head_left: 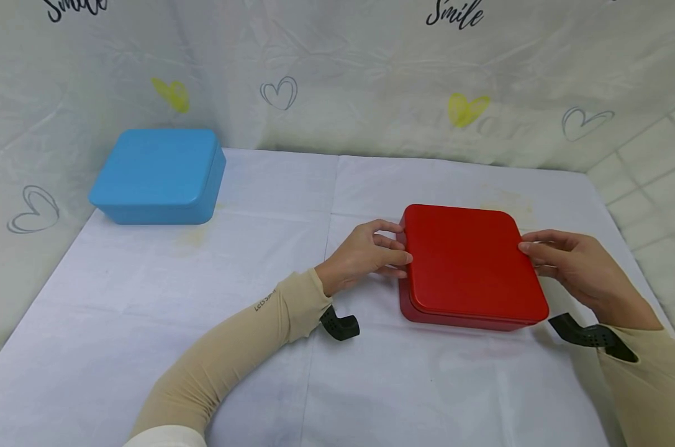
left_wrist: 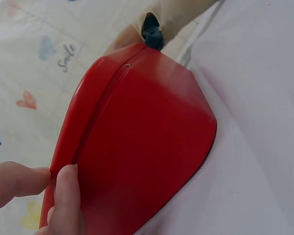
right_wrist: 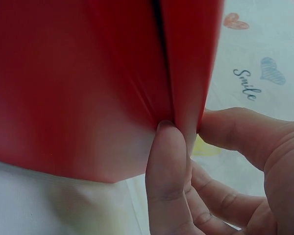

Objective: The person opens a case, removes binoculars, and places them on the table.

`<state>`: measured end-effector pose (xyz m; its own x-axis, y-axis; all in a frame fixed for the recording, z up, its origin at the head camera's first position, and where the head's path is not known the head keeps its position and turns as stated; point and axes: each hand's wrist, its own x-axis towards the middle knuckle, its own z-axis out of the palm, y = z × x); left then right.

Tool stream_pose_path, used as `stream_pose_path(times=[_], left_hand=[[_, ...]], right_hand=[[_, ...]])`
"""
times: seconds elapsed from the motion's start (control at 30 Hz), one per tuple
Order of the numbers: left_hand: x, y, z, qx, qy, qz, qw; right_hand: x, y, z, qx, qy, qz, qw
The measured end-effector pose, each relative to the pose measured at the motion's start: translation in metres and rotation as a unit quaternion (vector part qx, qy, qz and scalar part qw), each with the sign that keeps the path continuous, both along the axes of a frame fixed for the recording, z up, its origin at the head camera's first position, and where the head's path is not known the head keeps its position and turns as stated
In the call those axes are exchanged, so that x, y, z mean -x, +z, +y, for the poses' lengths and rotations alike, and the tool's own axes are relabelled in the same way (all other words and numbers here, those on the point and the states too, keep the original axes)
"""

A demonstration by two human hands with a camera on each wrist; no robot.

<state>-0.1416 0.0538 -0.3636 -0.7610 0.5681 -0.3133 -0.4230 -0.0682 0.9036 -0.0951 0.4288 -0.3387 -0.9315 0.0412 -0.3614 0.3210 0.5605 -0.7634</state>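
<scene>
A red rectangular box with a rounded lid sits on the table, right of the middle. My left hand pinches the lid's rim at the left side, thumb on the top edge. In the left wrist view, a fingertip lies at the seam under that rim. On the opposite side, my right hand pinches the rim between thumb and fingers. A thin dark line between lid and body shows in the right wrist view. The inside of the box is hidden.
A closed blue box stands at the table's back left corner. White cloth covers the table. Behind it hangs a pale curtain printed with hearts and words. Black wrist mounts stick out below both hands.
</scene>
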Motion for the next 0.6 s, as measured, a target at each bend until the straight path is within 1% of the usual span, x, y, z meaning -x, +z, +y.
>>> stream_pose_path(times=[0.33, 0.6], left_hand=[[0.0007, 0.0000, 0.0000, -0.002, 0.000, -0.002, 1.0000], [0.0004, 0.0009, 0.0015, 0.002, -0.001, -0.007, 1.0000]], right_hand=[[-0.0005, -0.0004, 0.0022, 0.021, -0.005, 0.000, 1.000], [-0.0021, 0.0013, 0.0025, 0.014, -0.004, -0.006, 1.000]])
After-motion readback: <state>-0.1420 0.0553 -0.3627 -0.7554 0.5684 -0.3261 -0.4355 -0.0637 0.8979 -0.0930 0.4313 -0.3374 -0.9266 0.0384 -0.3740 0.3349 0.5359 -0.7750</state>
